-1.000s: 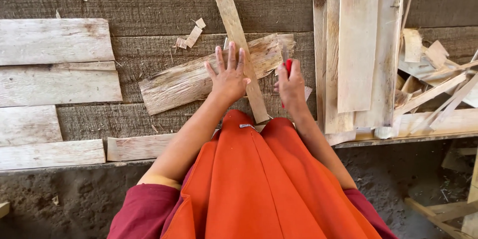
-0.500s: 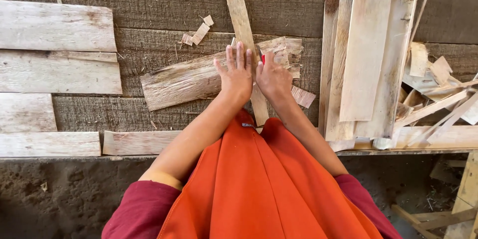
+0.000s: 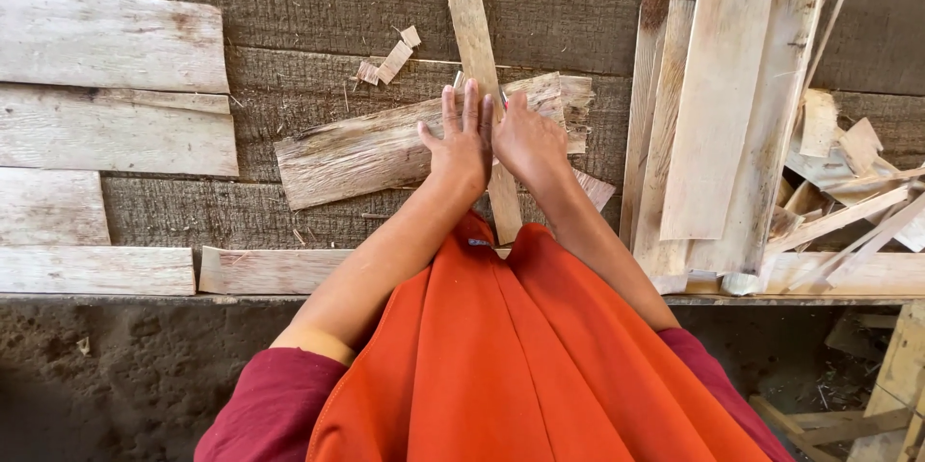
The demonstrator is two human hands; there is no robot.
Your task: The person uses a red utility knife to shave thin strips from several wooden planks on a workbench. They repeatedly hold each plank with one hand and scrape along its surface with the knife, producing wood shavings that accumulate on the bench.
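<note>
A narrow pale wooden strip (image 3: 472, 28) lies lengthwise across a wide, rough plank (image 3: 356, 154) on a dark timber platform. My left hand (image 3: 462, 139) rests flat on the strip where it crosses the plank, fingers straight and pointing away from me. My right hand (image 3: 528, 139) sits tight against it on the strip's right side, curled around a small red tool (image 3: 503, 96). Only the tool's tip shows between the two hands. My orange garment hides the strip's near end.
Pale boards (image 3: 111, 38) lie in rows at the left. A stack of long planks (image 3: 718, 105) stands at the right, with splintered offcuts (image 3: 848, 183) beyond it. Small wood scraps (image 3: 390, 62) lie behind the plank. The platform edge (image 3: 145, 300) drops to a dirt floor.
My right hand with the red tool has moved left and forward until it lies beside my left hand on the strip. The left hand has stayed flat on the strip.
</note>
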